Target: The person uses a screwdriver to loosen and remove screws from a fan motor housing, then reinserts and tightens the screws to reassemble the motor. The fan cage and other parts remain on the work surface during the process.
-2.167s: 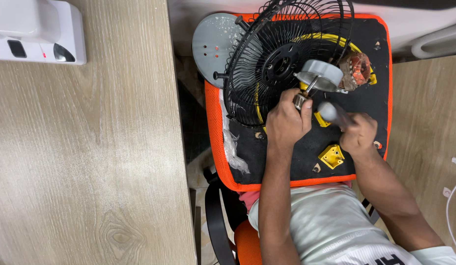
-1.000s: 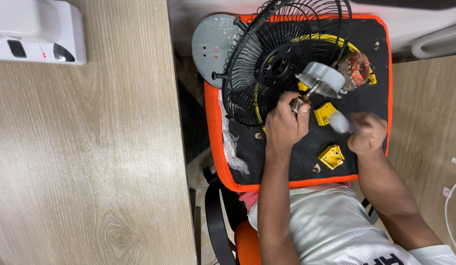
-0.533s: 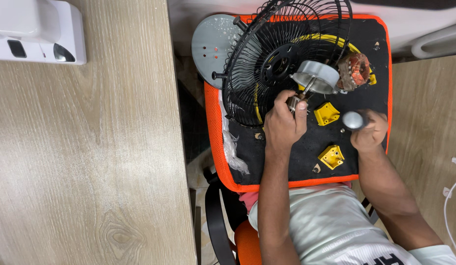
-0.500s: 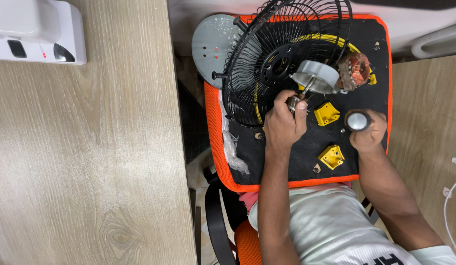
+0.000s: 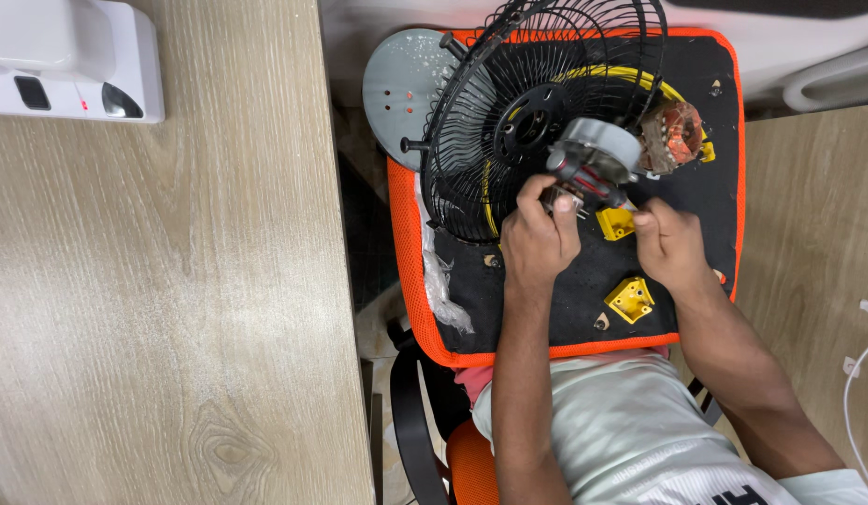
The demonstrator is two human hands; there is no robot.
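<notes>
A black wire fan guard (image 5: 509, 122) lies on a black seat pad with an orange rim (image 5: 410, 281). A grey motor housing (image 5: 597, 150) with red and black wires sits on it, beside a copper-wound motor core (image 5: 675, 134). My left hand (image 5: 538, 241) grips the lower edge of the grey housing. My right hand (image 5: 669, 245) is curled, its fingertips at the housing's lower right, just above a yellow plastic part (image 5: 616, 223). What the right hand holds is hidden. A second yellow part (image 5: 630, 299) lies by my right wrist.
A grey round fan base (image 5: 396, 79) sticks out behind the guard at the pad's upper left. A white box-shaped device (image 5: 69, 61) sits on the wooden table (image 5: 172, 309) at the left. Wooden surface (image 5: 817, 206) lies to the right, with a white cable (image 5: 850, 411).
My right hand, which held a grey round-ended tool away to the right, has moved back to the motor housing; the tool no longer shows. The left hand stayed on the housing.
</notes>
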